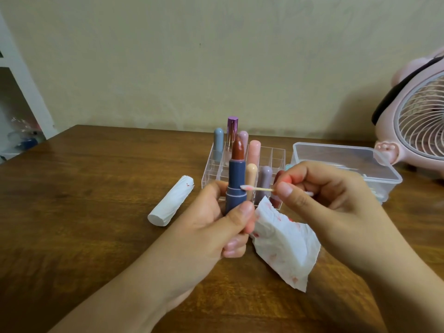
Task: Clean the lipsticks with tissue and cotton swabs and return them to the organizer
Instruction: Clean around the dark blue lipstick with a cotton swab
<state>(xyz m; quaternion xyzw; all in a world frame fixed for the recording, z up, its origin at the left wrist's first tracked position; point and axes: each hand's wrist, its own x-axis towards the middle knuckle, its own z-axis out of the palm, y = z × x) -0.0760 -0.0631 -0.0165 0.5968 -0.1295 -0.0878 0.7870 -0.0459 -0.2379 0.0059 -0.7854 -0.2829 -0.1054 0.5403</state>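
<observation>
Soft dim indoor light, faint shadows, wide-angle bending at edges

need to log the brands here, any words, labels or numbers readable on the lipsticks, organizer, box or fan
No readable text in this picture.
Open dark blue lipstick tube in the left hand: no print shows.
Pastel capped lipsticks in the clear acrylic organizer: plain.
Clear plastic box, pink desk fan: no lettering shows.

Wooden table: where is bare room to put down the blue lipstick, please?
The brown wooden table is bare left of the white tissue roll, and also near the front left edge. It is crowded around the clear acrylic organizer, the clear plastic box, the stained crumpled tissue and both hands.
</observation>
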